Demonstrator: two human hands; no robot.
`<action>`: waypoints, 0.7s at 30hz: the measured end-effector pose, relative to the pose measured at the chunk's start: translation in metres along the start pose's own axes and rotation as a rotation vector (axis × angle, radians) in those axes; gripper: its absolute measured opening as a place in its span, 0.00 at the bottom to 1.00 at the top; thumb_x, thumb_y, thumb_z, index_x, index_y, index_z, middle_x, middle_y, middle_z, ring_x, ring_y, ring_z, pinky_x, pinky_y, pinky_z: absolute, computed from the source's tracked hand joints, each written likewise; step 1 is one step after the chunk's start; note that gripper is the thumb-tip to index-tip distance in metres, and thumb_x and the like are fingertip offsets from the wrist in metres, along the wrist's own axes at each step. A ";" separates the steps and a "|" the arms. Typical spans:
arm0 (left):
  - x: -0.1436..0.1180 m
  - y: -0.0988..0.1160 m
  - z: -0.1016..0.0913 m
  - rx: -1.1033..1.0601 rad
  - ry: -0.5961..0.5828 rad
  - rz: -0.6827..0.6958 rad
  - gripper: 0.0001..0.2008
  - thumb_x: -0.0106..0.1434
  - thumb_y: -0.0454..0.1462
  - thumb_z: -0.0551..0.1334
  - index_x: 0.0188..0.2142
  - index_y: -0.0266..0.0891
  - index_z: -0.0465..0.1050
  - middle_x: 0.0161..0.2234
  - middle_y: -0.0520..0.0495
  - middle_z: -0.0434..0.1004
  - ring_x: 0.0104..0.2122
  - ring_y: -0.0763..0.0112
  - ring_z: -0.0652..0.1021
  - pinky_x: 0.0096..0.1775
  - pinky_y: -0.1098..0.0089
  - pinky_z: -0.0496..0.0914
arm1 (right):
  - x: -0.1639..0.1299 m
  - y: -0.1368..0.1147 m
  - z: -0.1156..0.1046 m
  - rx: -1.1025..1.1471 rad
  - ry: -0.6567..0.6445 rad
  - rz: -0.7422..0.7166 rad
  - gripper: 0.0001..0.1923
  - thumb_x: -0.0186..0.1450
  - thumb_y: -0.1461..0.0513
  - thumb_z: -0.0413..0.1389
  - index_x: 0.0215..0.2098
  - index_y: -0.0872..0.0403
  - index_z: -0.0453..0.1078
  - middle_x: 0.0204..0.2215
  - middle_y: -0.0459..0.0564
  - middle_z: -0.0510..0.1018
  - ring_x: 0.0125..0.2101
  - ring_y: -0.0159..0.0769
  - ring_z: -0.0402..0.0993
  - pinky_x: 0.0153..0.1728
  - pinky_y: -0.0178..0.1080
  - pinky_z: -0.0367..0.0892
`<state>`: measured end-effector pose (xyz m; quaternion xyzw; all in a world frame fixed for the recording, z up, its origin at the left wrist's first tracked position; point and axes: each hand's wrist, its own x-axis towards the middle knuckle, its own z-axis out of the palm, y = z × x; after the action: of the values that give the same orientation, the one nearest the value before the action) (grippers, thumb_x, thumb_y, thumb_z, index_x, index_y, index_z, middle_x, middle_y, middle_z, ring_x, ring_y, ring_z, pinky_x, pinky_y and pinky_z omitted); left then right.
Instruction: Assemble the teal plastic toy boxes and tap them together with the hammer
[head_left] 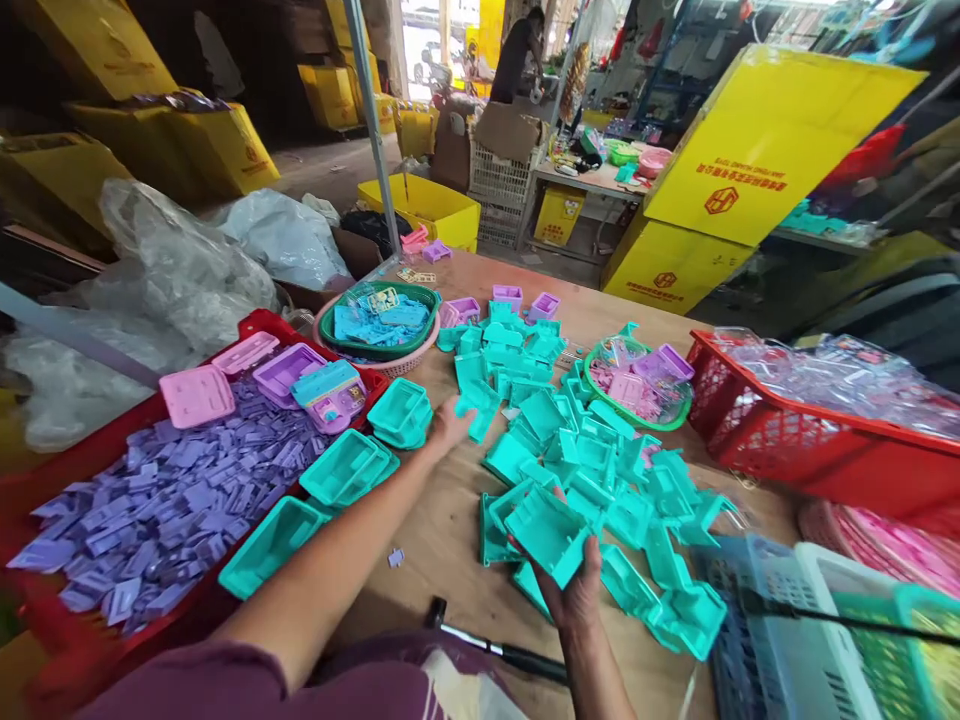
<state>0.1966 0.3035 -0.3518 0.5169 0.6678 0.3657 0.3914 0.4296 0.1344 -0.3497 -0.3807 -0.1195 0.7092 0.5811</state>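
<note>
My right hand (pixel 576 590) grips a teal plastic tray (pixel 546 530), thumb on its right edge and the other fingers mostly hidden behind it. Further forward, my left hand (pixel 448 428) reaches between a stack of teal trays (pixel 400 408) and a loose teal piece (pixel 480 408). Its fingers are small and blurred, so whether they grip that piece is unclear. A heap of teal plastic parts (pixel 592 450) spreads over the wooden table (pixel 442 530) beyond the tray in my right hand. More nested teal trays (pixel 341 470) stand beside my left forearm.
A red crate (pixel 22 590) of purple pieces (pixel 187 500) is on the left. Green baskets (pixel 330 335) hold blue and pink parts. To the right are a red crate (pixel 787 440) of clear packs and a hammer-like tool (pixel 495 648) near me. A person (pixel 517 60) stands far back.
</note>
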 end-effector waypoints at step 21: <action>-0.199 0.030 -0.085 -0.212 -0.854 0.178 0.54 0.55 0.40 0.72 0.72 0.51 0.39 0.56 0.39 0.70 0.52 0.55 0.76 0.44 0.62 0.77 | -0.047 0.015 0.039 -0.199 -0.252 0.100 0.43 0.57 0.36 0.59 0.63 0.48 0.62 0.61 0.54 0.71 0.55 0.53 0.73 0.51 0.57 0.72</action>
<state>0.1643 0.1083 -0.2599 0.6339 0.3584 0.2182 0.6497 0.3941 0.0975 -0.3131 -0.3499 -0.2420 0.7642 0.4848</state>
